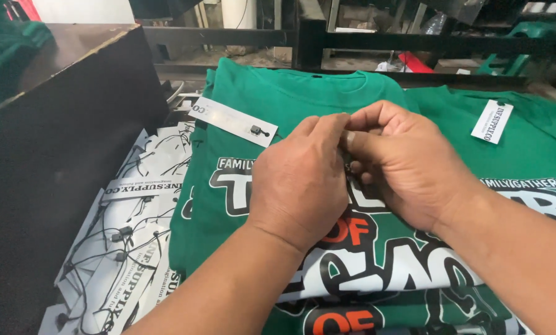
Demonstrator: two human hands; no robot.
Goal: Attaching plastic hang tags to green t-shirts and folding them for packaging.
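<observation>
A stack of folded green T-shirts (pixel 278 99) with a white, black and orange print lies in front of me. My left hand (pixel 299 180) and my right hand (pixel 402 161) meet over the top shirt's chest, fingertips pinched together; what they pinch is hidden. A white hang tag (pixel 231 121) with a black string lies on the shirt's left shoulder, just left of my left hand.
A pile of white hang tags with black strings (pixel 126 242) lies at the left. A dark box-like surface (pixel 48 142) stands further left. Another green shirt with a white tag (pixel 492 121) lies at the right. Dark metal bars (pixel 414 42) run along the back.
</observation>
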